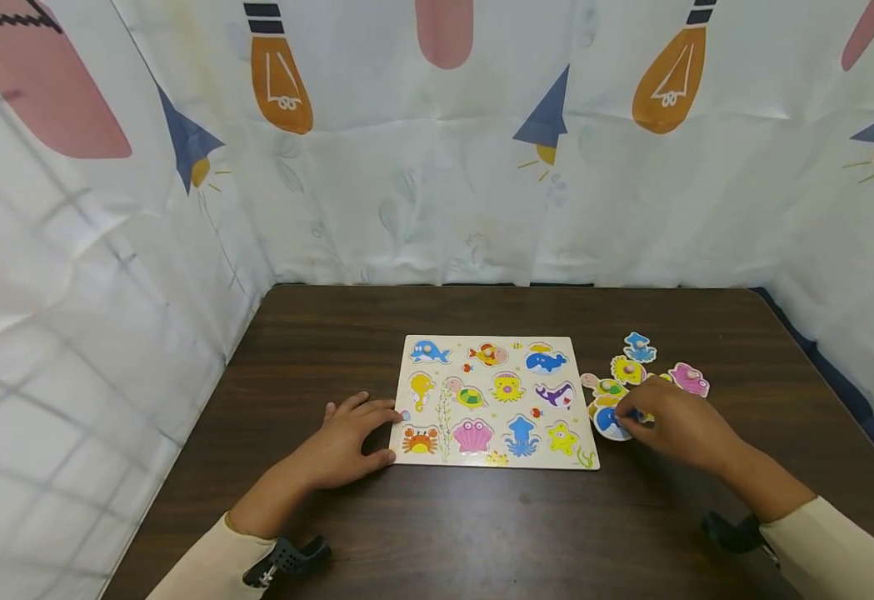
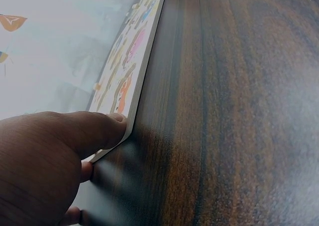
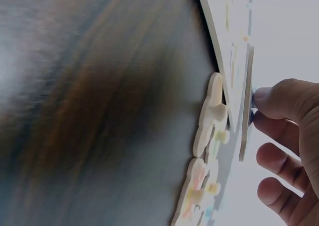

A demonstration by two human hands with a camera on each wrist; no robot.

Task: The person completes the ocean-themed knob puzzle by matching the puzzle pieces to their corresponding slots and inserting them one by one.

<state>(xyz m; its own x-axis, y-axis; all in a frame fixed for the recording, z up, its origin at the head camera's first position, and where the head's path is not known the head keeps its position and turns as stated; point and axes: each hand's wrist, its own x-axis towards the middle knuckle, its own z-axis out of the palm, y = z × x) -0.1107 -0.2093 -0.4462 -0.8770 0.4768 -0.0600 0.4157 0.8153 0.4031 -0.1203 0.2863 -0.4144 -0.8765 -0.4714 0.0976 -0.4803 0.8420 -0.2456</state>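
Observation:
A flat wooden puzzle board [image 1: 485, 417] with sea-animal pictures lies on the table. My left hand [image 1: 347, 440] rests at its left edge, the thumb touching the near corner; in the left wrist view this hand [image 2: 45, 161] has its thumb on the board's rim. To the right of the board, my right hand [image 1: 669, 417] pinches a round-edged blue puzzle piece [image 1: 607, 423] between thumb and forefinger. In the right wrist view that piece [image 3: 246, 106] appears edge-on, raised above the loose pieces, its knob mostly hidden by the fingertips.
Loose knobbed pieces lie beside the board: a blue squid [image 1: 639, 347], a yellow piece [image 1: 627, 370], a pink shell [image 1: 688, 379] and a turtle [image 1: 606, 387]. The dark wooden table [image 1: 444, 533] meets a printed white curtain [image 1: 437, 200] behind and at the sides.

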